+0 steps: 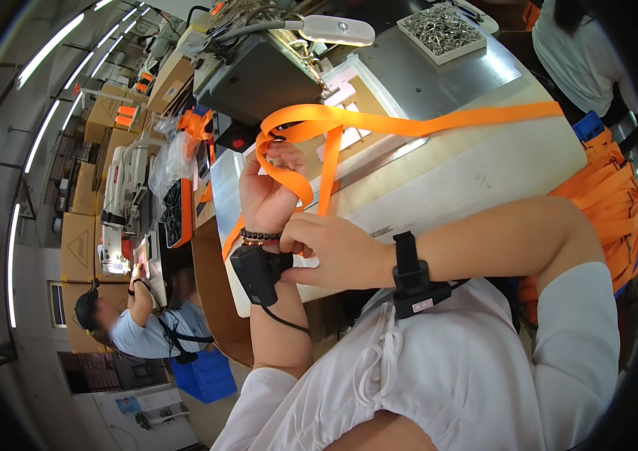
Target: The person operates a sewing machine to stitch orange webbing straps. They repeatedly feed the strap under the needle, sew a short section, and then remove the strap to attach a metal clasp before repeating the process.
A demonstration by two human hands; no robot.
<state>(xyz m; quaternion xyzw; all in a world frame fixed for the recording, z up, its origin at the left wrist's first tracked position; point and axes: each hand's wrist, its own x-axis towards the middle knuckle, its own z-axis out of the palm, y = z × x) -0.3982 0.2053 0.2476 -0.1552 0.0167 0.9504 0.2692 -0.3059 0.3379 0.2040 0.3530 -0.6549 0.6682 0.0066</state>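
My left hand is raised palm up at the table's near left, fingers curled on a long orange strap, which loops over it and crosses the table. A black box-shaped device is strapped to my left wrist beside beaded bracelets. My right hand reaches across to that wrist, fingers bent and gripping the device's edge or band; the exact contact is partly hidden. Another black device is on my right wrist. A dark sewing machine stands just beyond my left hand, with the strap in front of it.
The pale worktable holds a tray of metal hooks and a lamp. Orange straps pile at right. A co-worker works at a machine on the left above a blue bin; another person is at upper right.
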